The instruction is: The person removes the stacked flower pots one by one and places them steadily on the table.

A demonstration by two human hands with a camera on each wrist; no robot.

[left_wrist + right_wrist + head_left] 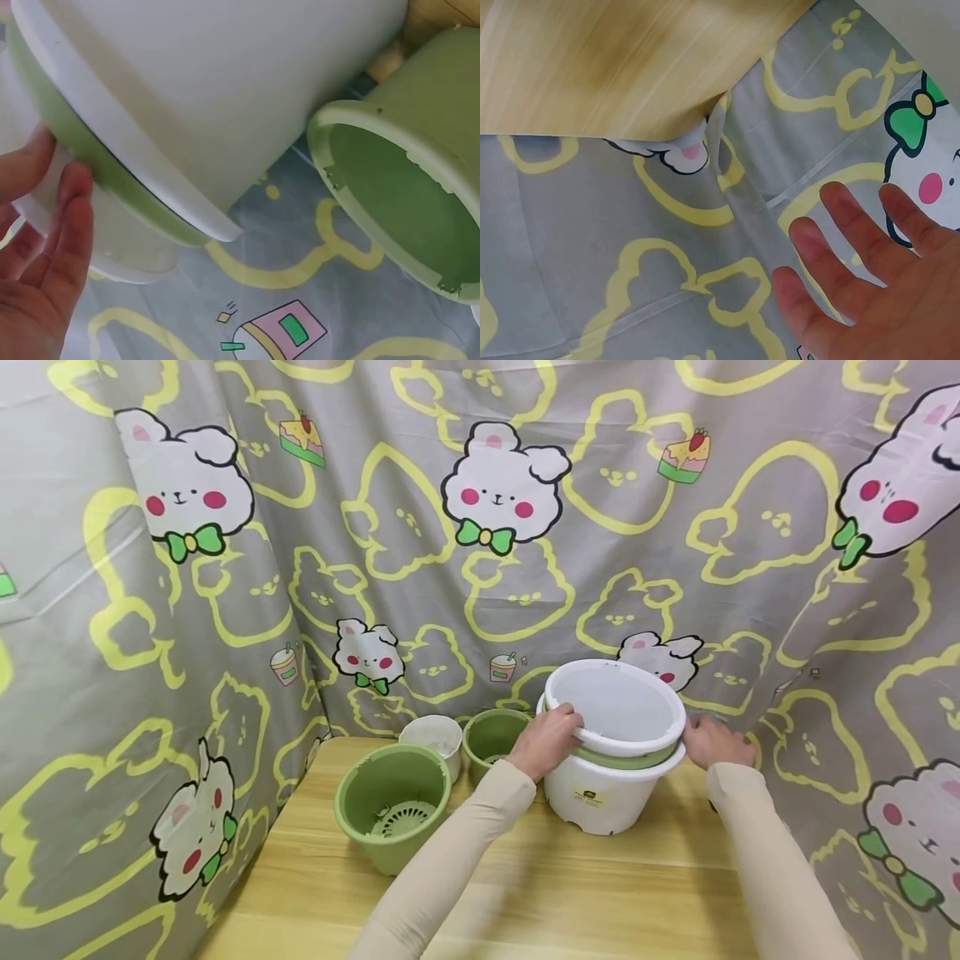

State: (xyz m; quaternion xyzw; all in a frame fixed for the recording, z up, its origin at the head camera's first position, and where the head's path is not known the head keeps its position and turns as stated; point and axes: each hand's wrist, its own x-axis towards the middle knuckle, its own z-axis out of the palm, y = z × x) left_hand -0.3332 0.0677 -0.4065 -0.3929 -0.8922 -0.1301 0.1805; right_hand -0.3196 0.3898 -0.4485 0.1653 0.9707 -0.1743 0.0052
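Nested pots stand at the back right of the table in the head view. A large white pot (607, 797) with a yellow label is outermost. The rim of a green pot (645, 758) shows inside it, and a white pot (622, 693) sits tilted on top. My left hand (546, 739) grips the top white pot at its left rim. In the left wrist view its fingertips (75, 180) lie right by the green rim. My right hand (718, 742) is beside the stack's right side; the right wrist view shows its fingers spread, holding nothing.
To the left stand a larger green pot (393, 853) with a slotted bottom, a small white pot (454, 760) and another green pot (480, 727). Grey curtains (420, 568) with cartoon prints hang around the wooden table (600, 902).
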